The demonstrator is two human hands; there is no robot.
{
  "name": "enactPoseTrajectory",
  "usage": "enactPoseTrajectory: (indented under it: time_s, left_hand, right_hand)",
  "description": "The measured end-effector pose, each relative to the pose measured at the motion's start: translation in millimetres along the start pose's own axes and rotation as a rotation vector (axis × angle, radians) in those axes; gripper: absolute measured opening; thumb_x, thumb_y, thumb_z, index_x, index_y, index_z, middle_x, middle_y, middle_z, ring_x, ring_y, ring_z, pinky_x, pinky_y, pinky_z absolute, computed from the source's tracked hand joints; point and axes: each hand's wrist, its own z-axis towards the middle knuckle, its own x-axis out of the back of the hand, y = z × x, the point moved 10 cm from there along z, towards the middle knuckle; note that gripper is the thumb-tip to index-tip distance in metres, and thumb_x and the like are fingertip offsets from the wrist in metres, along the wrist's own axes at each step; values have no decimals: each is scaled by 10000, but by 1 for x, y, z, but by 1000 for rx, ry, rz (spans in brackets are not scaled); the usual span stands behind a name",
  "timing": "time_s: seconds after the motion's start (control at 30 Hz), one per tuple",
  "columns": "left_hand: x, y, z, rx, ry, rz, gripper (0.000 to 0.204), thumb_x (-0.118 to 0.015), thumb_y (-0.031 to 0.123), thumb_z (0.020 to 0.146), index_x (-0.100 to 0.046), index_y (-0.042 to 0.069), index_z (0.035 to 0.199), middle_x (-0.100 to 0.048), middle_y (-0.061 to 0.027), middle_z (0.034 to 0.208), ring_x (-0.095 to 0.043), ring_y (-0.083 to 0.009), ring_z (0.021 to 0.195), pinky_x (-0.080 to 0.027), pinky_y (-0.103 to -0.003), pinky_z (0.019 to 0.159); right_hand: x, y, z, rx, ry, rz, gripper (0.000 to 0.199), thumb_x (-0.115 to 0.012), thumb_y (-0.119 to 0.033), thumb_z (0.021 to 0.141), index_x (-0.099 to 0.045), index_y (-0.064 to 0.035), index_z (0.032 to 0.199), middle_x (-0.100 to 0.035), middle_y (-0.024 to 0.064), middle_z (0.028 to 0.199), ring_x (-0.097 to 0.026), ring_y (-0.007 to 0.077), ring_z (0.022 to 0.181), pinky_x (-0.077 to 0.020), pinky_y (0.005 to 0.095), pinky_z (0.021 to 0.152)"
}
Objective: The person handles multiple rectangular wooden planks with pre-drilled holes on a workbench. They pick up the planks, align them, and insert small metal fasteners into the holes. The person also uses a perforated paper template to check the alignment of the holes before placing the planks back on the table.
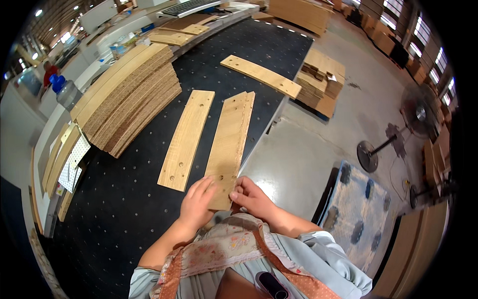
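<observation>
Left hand (196,203) lies flat on the plank's (228,144) near end; right hand (253,197) seemingly pinches its corner

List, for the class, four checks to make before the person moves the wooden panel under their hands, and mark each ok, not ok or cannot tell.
1. Left hand rests flat on the near end of the panel: ok.
2. Right hand grips the panel's near right edge: ok.
3. Panel lies apart from the second panel to its left: ok.
4. Panel is one piece, not two stacked: cannot tell.
5. Stack of boards lies apart from both panels: ok.
</observation>
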Motion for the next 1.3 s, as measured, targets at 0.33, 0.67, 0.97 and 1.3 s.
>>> enactPoseTrajectory:
  time_s: [0.33, 0.67, 0.97, 1.3]
  left_hand:
    - [-7, -83, -67, 762, 540, -655, 427, -704, -1, 677, -546, 16, 1073, -601, -149, 1135, -585, -221, 1035, -466, -335, 882]
    - [-10, -55, -72, 906, 945, -657, 457, -604, -66, 608, -486, 60, 1032, -520, -95, 1064, -509, -169, 968, -419, -285, 862]
    - [-15, -63, -74, 853, 1073, -775, 469, -485, -81, 551, -445, 68, 994, -473, -79, 984, -471, -154, 906, -398, -255, 815]
    - [-12, -58, -80, 893, 1127, -666, 424, -591, -23, 655, -459, 47, 1052, -485, -92, 1038, -491, -162, 929, -404, -268, 814]
  right_hand:
    - [217, -113, 192, 397, 273, -375, 335, -575, 31, 764, -515, -13, 1091, -594, 86, 1029, -571, 164, 980, -465, 290, 842]
    - [126, -110, 306, 16, -433, -398, 645, -376, 161, 664, -427, -1, 1286, -479, 183, 1306, -437, 243, 1246, -330, 300, 1025]
    - [138, -104, 292, -8, -413, -286, 479, -420, 109, 663, -492, -30, 1115, -529, 39, 964, -479, 125, 914, -383, 240, 831]
    - [141, -114, 284, 10, -305, -157, 591, -426, 126, 645, -471, -19, 1216, -517, 99, 1195, -496, 197, 1133, -359, 292, 976]
